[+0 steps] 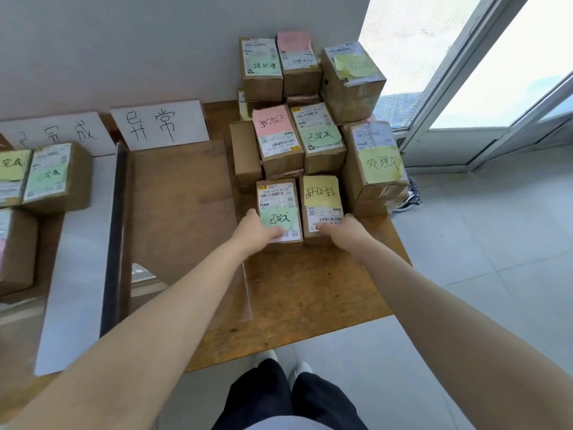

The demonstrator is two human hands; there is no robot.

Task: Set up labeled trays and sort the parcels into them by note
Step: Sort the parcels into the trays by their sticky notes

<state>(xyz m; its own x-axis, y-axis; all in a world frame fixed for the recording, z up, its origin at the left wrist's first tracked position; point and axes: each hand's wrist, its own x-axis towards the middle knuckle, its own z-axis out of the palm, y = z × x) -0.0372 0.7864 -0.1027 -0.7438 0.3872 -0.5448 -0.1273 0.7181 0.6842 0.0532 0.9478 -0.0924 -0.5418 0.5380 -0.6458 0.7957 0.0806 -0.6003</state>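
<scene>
Two small cardboard parcels lie side by side at the front of a pile on the wooden table. My left hand grips the near left corner of the parcel with a green note, thumb on top. My right hand holds the near end of the parcel with a yellow note. An empty cardboard tray lies to the left, with a white handwritten sign standing behind it. Further left, a second sign stands behind a tray with green-noted parcels.
Behind the two parcels, several more boxes with pink, green and yellow notes are stacked against the wall. A large box with a yellow note stands at the right table edge. A glass door and tiled floor lie to the right.
</scene>
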